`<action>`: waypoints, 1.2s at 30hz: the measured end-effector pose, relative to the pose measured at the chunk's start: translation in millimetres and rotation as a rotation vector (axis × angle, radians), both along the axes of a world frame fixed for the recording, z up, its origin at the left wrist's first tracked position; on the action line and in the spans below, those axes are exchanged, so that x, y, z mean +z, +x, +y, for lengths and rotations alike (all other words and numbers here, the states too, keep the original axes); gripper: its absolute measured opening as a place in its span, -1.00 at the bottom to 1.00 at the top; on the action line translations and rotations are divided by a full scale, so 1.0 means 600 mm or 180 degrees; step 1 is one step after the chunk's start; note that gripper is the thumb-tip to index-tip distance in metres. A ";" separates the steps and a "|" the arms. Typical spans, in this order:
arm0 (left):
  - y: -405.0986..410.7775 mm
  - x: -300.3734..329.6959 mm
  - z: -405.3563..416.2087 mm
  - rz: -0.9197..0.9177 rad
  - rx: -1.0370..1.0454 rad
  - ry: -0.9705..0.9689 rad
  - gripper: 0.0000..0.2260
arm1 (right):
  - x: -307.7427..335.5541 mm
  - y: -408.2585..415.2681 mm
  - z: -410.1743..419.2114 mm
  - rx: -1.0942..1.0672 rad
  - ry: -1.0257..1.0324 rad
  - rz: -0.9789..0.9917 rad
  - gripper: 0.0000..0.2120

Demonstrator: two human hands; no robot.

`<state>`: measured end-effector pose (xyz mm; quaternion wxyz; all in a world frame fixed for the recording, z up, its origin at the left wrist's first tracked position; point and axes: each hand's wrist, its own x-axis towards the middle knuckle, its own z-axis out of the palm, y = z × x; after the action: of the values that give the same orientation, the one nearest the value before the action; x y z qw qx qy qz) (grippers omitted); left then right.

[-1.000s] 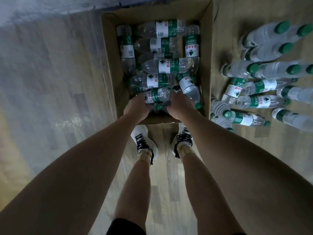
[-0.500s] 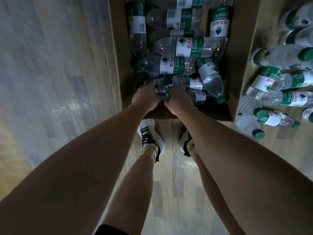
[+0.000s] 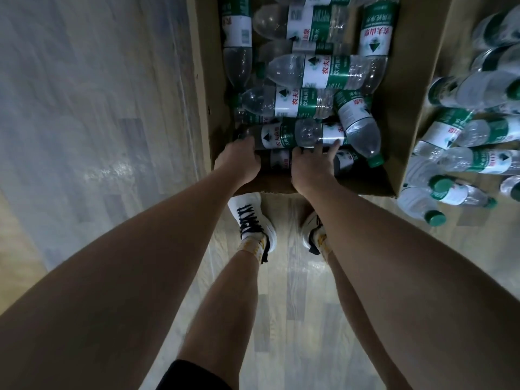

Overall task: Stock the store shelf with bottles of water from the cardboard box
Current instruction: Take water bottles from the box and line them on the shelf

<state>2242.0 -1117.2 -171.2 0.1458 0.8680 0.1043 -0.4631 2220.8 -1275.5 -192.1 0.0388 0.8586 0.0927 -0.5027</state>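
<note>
An open cardboard box (image 3: 213, 114) stands on the floor ahead of my feet, filled with several clear water bottles with green-and-white labels and green caps. Both my hands reach into its near end. My left hand (image 3: 239, 160) curls its fingers round the end of a bottle (image 3: 271, 137) lying crosswise. Beside it, my right hand (image 3: 312, 164) grips a second crosswise bottle (image 3: 312, 133), with its fingers over the clear body. A further bottle (image 3: 358, 125) lies slanted just right of my right hand, cap towards me.
To the right of the box, several more water bottles (image 3: 484, 161) stand close together on a wooden surface. The right box wall (image 3: 405, 102) separates them from my hands. My two white shoes (image 3: 250, 218) stand just behind the box. Pale wood floor lies to the left.
The view has dropped closer to the box. Both hands have pushed a little further in among the bottles at the near end, and their fingers have spread over the crosswise bottles.
</note>
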 end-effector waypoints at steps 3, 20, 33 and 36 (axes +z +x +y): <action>0.008 0.017 -0.003 0.0079 -0.0011 0.0039 -0.83 | 0.015 0.024 -0.034 0.0037 0.0243 0.0066 -0.29; -0.002 -0.028 -0.082 0.0169 -0.0146 -0.0182 -0.80 | -0.021 0.039 -0.094 0.0128 0.0551 0.0412 -0.50; 0.025 0.163 -0.103 -0.0025 0.0032 -0.0266 -0.79 | 0.181 0.083 -0.090 -0.1687 0.1370 -0.0232 -0.37; 0.067 0.264 -0.106 -0.0198 0.0023 -0.0268 -0.86 | 0.282 0.122 -0.097 -0.2135 0.1486 -0.0455 -0.42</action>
<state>2282.4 -1181.0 -13.1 0.1872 0.8746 0.0833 -0.4393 2294.1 -1333.5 -23.1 -0.3165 0.8598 -0.0836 -0.3920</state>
